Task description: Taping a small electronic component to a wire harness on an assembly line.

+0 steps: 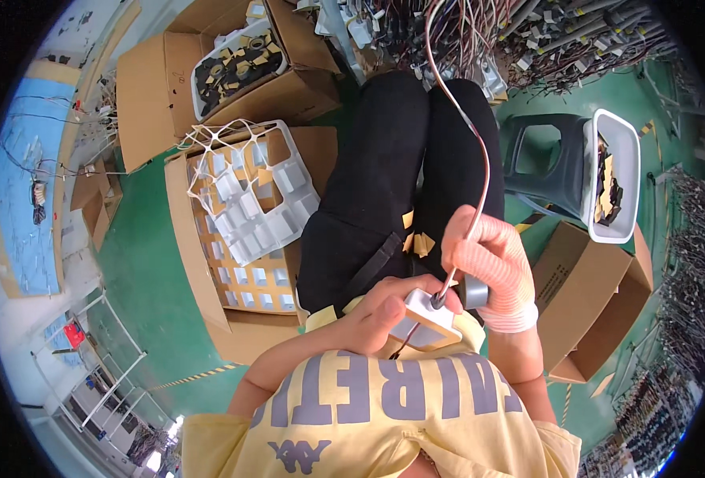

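In my lap, close to my body, my bare left hand (378, 319) is closed around a small white box-shaped housing (421, 307) with a tan lower edge. A thin reddish-white cable (486, 155) enters its top through a dark grommet and runs up past my knees toward the wire bundles. My gloved right hand (492, 267) has its fingers curled against this cable just above the housing. Below those fingers sits a grey rounded piece (473, 291); whether it is held or attached cannot be made out. A short dark wire (404, 344) hangs from the housing's near side.
To my left, an open carton (189, 263) holds white parts under a white moulded tray (277, 219). Another carton (149, 95) behind it contains a tub of black and tan pieces. At right are a dark stool (543, 131), a white bin (635, 171) and a carton (583, 279).
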The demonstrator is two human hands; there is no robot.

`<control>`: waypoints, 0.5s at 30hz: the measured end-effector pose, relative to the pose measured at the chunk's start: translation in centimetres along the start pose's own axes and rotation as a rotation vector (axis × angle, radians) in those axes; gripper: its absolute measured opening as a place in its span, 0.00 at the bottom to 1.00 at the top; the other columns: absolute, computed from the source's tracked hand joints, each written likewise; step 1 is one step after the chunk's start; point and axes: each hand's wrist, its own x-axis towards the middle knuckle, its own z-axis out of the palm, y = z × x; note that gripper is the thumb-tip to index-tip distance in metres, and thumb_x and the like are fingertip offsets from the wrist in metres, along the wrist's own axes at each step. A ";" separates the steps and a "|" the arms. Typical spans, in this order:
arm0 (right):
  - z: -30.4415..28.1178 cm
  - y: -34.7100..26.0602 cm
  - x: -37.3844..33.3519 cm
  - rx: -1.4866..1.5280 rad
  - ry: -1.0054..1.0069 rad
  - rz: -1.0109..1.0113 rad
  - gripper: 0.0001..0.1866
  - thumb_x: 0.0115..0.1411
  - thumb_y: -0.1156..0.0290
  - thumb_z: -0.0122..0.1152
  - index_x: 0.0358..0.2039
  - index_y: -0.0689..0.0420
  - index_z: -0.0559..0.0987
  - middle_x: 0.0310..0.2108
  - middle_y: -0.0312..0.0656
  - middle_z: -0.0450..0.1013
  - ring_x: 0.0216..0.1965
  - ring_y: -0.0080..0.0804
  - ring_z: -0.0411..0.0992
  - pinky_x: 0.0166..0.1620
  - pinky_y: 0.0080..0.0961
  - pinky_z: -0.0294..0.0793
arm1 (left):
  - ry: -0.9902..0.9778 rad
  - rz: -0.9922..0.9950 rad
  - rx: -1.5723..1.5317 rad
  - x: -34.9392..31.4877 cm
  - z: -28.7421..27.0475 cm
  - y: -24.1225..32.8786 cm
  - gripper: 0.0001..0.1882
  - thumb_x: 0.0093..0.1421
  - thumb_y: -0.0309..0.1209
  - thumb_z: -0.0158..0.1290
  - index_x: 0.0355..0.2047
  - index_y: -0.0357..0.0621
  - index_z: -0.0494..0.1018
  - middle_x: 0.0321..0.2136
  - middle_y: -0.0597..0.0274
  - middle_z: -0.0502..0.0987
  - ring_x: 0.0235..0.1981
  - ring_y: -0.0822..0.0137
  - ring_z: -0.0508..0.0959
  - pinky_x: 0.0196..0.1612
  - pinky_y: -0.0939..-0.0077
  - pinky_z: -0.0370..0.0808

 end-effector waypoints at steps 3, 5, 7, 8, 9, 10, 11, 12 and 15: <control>-0.5 0.3 0.2 0.093 -0.035 0.185 0.12 0.55 0.65 0.62 0.23 0.60 0.74 0.24 0.35 0.68 0.24 0.19 0.65 0.29 0.15 0.63 | 0.057 -0.074 0.030 0.4 0.2 0.8 0.50 0.50 0.76 0.31 0.44 0.36 0.68 0.37 0.59 0.74 0.38 0.72 0.74 0.43 0.79 0.70; -0.9 1.5 0.6 0.198 -0.068 0.254 0.12 0.55 0.65 0.61 0.23 0.60 0.74 0.23 0.34 0.68 0.24 0.18 0.65 0.28 0.15 0.63 | 0.061 -0.067 0.050 0.8 0.0 0.8 0.53 0.47 0.78 0.29 0.42 0.34 0.69 0.36 0.58 0.74 0.37 0.72 0.75 0.41 0.78 0.72; -0.9 2.1 0.6 0.301 -0.067 0.322 0.12 0.54 0.64 0.61 0.24 0.59 0.74 0.21 0.34 0.68 0.23 0.17 0.66 0.27 0.14 0.63 | 0.069 -0.037 0.086 0.8 -0.1 0.5 0.53 0.47 0.78 0.29 0.42 0.34 0.69 0.35 0.57 0.75 0.36 0.72 0.75 0.40 0.78 0.72; -0.7 2.2 0.6 0.302 -0.068 0.321 0.12 0.54 0.64 0.61 0.24 0.59 0.74 0.21 0.34 0.68 0.23 0.17 0.66 0.27 0.14 0.63 | 0.086 -0.002 0.126 0.8 -0.3 0.2 0.53 0.48 0.78 0.28 0.41 0.33 0.69 0.34 0.57 0.75 0.35 0.72 0.76 0.39 0.77 0.73; -0.4 2.2 0.5 0.320 -0.031 0.297 0.12 0.54 0.64 0.61 0.23 0.59 0.73 0.20 0.34 0.67 0.23 0.18 0.65 0.27 0.14 0.63 | 0.086 -0.001 0.127 0.8 -0.5 -0.2 0.53 0.48 0.78 0.28 0.41 0.33 0.69 0.34 0.57 0.75 0.35 0.72 0.76 0.39 0.77 0.73; -0.3 2.2 0.4 0.338 0.007 0.272 0.12 0.54 0.64 0.61 0.23 0.59 0.73 0.20 0.34 0.67 0.23 0.19 0.65 0.28 0.15 0.62 | 0.116 0.045 0.097 0.8 -0.5 -0.6 0.53 0.48 0.77 0.29 0.42 0.32 0.68 0.34 0.57 0.75 0.34 0.71 0.76 0.38 0.77 0.73; 0.0 1.9 0.0 0.097 0.055 0.158 0.12 0.55 0.65 0.60 0.23 0.59 0.73 0.21 0.34 0.67 0.23 0.20 0.64 0.28 0.16 0.62 | 0.149 0.090 0.065 0.7 -0.5 -0.7 0.54 0.48 0.77 0.29 0.42 0.31 0.68 0.33 0.57 0.75 0.34 0.71 0.76 0.38 0.76 0.73; 0.1 1.6 -0.6 -0.144 0.101 0.043 0.11 0.56 0.66 0.58 0.23 0.60 0.73 0.22 0.35 0.66 0.23 0.20 0.63 0.29 0.16 0.61 | 0.152 0.089 0.065 0.7 -0.4 -0.6 0.54 0.48 0.77 0.29 0.42 0.31 0.68 0.33 0.57 0.75 0.34 0.71 0.76 0.38 0.76 0.73; 0.2 1.1 -1.5 -0.182 0.131 -0.249 0.09 0.56 0.71 0.58 0.22 0.61 0.73 0.27 0.37 0.66 0.26 0.21 0.63 0.32 0.19 0.62 | 0.245 -0.031 0.052 0.9 0.1 -0.1 0.53 0.49 0.76 0.31 0.45 0.30 0.67 0.35 0.55 0.75 0.36 0.70 0.76 0.40 0.76 0.73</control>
